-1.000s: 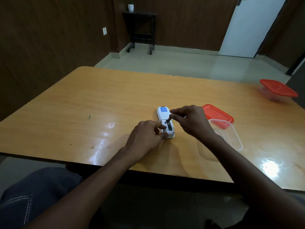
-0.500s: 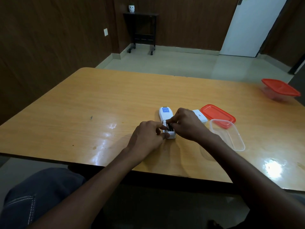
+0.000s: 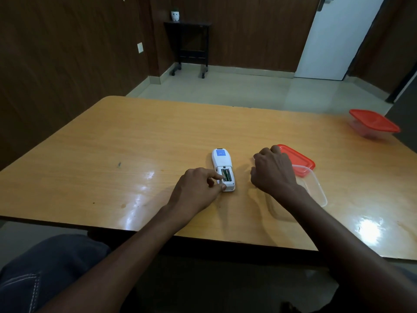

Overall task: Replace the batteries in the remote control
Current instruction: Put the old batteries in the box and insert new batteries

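Note:
The white remote control lies face down on the wooden table, its battery compartment uncovered, with dark batteries showing inside. My left hand pinches the remote's near left corner between thumb and forefinger. My right hand rests knuckles-up on the table to the right of the remote and apart from it, fingers curled down. Whatever lies under that hand is hidden.
A loose red lid lies just beyond my right hand, beside an open clear plastic container. A second clear container with a red lid sits at the far right edge. The table's near edge runs just below my forearms.
My right hand left the battery compartment and moved right, onto the spot where a small white cover lay. My left hand stayed on the remote. The batteries now show.

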The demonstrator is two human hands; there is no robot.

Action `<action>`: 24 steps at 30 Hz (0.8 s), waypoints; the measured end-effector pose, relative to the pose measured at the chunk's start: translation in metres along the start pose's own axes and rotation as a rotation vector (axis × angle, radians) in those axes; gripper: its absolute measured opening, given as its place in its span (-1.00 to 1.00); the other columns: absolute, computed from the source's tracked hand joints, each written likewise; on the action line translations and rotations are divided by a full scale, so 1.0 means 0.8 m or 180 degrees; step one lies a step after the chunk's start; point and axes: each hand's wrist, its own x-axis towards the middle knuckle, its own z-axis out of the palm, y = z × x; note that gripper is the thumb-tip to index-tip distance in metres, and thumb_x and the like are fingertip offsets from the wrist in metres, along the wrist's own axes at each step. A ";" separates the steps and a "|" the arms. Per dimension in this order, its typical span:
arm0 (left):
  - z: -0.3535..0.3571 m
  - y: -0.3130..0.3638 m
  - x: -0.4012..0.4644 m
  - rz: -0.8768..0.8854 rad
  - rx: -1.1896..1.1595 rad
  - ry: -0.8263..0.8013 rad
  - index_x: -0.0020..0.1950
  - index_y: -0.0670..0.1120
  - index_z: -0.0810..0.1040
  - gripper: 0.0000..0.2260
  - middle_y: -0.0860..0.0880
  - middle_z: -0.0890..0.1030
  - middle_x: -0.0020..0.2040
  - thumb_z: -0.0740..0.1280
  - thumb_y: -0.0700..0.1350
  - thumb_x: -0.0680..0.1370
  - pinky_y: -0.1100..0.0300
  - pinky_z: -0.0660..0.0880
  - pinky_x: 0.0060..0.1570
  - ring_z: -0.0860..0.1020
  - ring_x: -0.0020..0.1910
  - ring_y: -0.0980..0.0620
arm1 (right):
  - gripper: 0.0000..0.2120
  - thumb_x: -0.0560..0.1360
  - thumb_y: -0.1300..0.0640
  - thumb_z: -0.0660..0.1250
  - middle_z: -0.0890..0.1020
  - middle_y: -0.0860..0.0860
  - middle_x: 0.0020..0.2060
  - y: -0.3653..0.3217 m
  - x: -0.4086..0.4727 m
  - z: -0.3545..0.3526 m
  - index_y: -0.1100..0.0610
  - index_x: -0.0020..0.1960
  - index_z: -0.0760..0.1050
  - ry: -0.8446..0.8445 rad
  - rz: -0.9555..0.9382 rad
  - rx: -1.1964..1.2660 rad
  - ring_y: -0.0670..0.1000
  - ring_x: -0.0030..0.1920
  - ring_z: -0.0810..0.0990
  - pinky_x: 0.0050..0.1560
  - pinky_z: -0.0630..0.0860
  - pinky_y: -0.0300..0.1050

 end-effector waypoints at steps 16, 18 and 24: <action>-0.003 0.003 0.000 0.0013 0.0008 -0.0057 0.17 0.15 0.70 -0.73 0.10 0.71 -0.06 0.47 0.10 0.48 0.16 0.55 -0.06 0.63 -0.10 0.08 | -0.67 0.41 0.25 0.36 0.61 0.10 0.04 -0.022 -0.006 0.002 0.14 0.18 0.56 0.0091 0.0176 0.1014 0.19 -0.08 0.62 -0.19 0.55 0.00; -0.004 0.002 0.001 -0.0029 -0.0066 -0.0093 0.17 0.16 0.70 -0.73 0.10 0.71 -0.05 0.47 0.10 0.47 0.16 0.56 -0.05 0.63 -0.07 0.09 | -0.64 0.39 0.18 0.41 0.60 0.09 0.05 -0.024 -0.006 -0.002 0.13 0.18 0.56 0.0179 0.0387 0.1346 0.17 -0.05 0.60 -0.21 0.44 -0.06; -0.010 0.001 0.003 -0.0206 -0.0460 -0.0209 0.18 0.10 0.71 -0.78 0.08 0.71 0.15 0.38 -0.05 0.57 0.33 0.41 -0.19 0.52 -0.17 0.19 | -0.54 0.29 0.03 0.54 0.59 0.04 0.08 -0.034 -0.007 -0.013 0.08 0.16 0.58 0.0158 0.0861 0.2349 -0.03 0.02 0.49 -0.07 0.37 -0.11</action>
